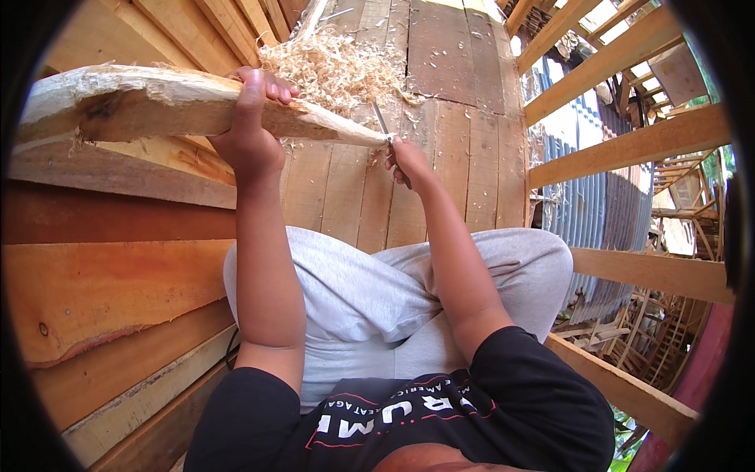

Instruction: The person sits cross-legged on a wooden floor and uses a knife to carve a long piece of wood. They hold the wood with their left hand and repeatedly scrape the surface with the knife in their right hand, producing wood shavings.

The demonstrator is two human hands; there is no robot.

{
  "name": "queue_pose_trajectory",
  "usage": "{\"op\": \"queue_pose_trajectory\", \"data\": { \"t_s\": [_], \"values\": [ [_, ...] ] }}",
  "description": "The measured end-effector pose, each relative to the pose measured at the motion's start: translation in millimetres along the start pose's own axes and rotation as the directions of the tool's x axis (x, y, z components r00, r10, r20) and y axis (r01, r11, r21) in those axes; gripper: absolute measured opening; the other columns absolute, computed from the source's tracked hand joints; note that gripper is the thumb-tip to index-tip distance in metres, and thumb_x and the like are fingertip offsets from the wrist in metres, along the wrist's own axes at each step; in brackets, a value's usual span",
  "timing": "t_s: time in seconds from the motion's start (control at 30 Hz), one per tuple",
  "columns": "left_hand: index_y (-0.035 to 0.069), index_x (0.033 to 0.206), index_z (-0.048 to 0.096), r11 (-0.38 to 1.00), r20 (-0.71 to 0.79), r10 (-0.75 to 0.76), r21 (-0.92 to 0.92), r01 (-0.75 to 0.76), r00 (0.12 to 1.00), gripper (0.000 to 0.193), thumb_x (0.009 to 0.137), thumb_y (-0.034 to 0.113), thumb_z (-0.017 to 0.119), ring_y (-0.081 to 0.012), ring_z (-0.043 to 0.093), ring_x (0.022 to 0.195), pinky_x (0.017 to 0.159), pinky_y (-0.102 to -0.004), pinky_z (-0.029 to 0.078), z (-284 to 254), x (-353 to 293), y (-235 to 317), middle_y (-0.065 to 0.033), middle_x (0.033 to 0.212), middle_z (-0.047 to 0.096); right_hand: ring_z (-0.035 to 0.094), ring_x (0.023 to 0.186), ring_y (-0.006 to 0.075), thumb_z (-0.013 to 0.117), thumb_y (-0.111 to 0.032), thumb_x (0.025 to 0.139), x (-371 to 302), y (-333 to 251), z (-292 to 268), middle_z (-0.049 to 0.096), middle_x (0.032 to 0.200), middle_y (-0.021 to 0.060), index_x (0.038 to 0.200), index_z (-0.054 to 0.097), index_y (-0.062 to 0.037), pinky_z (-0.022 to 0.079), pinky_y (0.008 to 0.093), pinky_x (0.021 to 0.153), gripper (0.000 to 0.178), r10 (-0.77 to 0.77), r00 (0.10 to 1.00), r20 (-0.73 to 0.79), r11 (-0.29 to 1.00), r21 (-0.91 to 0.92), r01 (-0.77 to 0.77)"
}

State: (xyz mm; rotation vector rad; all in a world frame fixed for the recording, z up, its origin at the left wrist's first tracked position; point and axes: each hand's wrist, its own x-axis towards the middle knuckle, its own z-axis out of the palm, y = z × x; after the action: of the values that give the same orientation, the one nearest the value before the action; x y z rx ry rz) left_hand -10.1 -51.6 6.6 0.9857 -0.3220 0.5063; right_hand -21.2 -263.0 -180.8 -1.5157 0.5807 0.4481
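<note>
Looking at a long wood piece (173, 118) across upper L of frame, running from the L rim to a narrow tip just above centre. Broad and rough at the L end, w/ a dark hollow or stain partway along; paler and tapered toward the tip. Raised over the plank floor (452, 173), at least at the tip; can't tell whether propped at far L, where cut off by the dark rim.

Clasped near mid-length by the L hand (250, 141), upper L of frame, w/ thumb over the near face and fingers curled round the far edge. Gripping a knife (381, 118) in the R hand (406, 160), upper centre, right by the tip, w/ fingers wrapped round the dark handle and blade angled up-frame. Can't tell if pressing edge to wood or only held beside it.

Prob. heavy at the broad L end, much lighter toward the tip. Stiff, rough, so not v. slippery, but splintery along frayed edges. Prob. weakest at the thin tip, so apt to chip there. Best held approx. where clasped now, well back from the blade; avoid the ragged bits nr the dark patch.

Also note curled shavings (338, 71) heaped at upper centre, wooden rails (629, 149) at R of frame, and grey trousers (346, 291) below centre.
</note>
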Motion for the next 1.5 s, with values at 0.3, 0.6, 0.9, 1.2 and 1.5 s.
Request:
{"op": "queue_pose_trajectory", "data": {
  "t_s": [0.3,0.6,0.9,1.2,1.5],
  "values": [
    [0.005,0.083,0.053,0.998,-0.009,-0.023,0.053,0.024,1.000,0.011,0.085,0.012,0.061,-0.0171,0.053,0.066,0.071,-0.0382,0.051,0.2,-1.2,1.2,-0.0043,0.069,0.050,0.060,0.059,0.0212,0.046,-0.052,0.095,12.1,6.1,3.3,0.063,0.067,0.0114,0.078,0.066,-0.0035,0.047,0.0354,0.056,0.055,-0.261,0.946,-0.192,0.874,-0.464,0.147],
    [0.005,0.079,0.055,1.000,-0.017,0.007,0.004,-0.007,1.000,0.009,0.084,0.007,0.061,-0.0164,0.053,0.061,0.065,-0.0372,0.052,1.5,-0.2,0.6,-0.0048,0.065,0.052,0.062,0.059,0.0288,0.049,-0.056,0.091,10.0,10.2,7.8,0.063,0.066,0.0182,0.066,0.062,0.0001,0.047,0.0388,0.057,0.063,-0.370,0.891,-0.263,0.827,-0.531,0.187],
    [0.004,0.083,0.056,1.000,-0.017,0.003,-0.010,-0.003,1.000,0.005,0.084,0.006,0.060,-0.0179,0.054,0.062,0.066,-0.0380,0.052,-2.4,-1.2,0.1,-0.0058,0.068,0.053,0.016,0.039,0.0071,0.042,-0.051,0.095,-2.3,-12.6,2.9,0.025,0.050,-0.0073,0.064,0.035,-0.0177,0.011,0.0275,0.038,0.046,0.225,0.964,0.145,0.956,0.157,-0.247],
    [0.004,0.082,0.057,1.000,0.006,0.008,-0.010,-0.008,1.000,0.005,0.085,0.007,0.060,-0.0179,0.054,0.062,0.066,-0.0379,0.052,-5.2,0.5,-2.3,-0.0055,0.069,0.053,0.025,0.040,0.0097,0.046,-0.050,0.093,8.5,-11.8,-21.8,0.035,0.052,-0.0039,0.067,0.044,-0.0127,0.018,0.0290,0.038,0.045,0.212,0.977,0.038,0.920,0.330,-0.212],
    [0.006,0.084,0.052,0.997,0.012,-0.042,0.069,0.041,0.999,0.011,0.085,0.014,0.059,-0.0184,0.052,0.068,0.075,-0.0395,0.050,-1.5,-2.1,2.7,-0.0041,0.070,0.048,0.063,0.065,0.0242,0.062,-0.038,0.088,20.0,7.9,-14.7,0.065,0.071,0.0130,0.078,0.065,-0.0003,0.049,0.0402,0.062,0.039,-0.305,0.910,-0.281,0.896,-0.409,0.174]
  ]
}}
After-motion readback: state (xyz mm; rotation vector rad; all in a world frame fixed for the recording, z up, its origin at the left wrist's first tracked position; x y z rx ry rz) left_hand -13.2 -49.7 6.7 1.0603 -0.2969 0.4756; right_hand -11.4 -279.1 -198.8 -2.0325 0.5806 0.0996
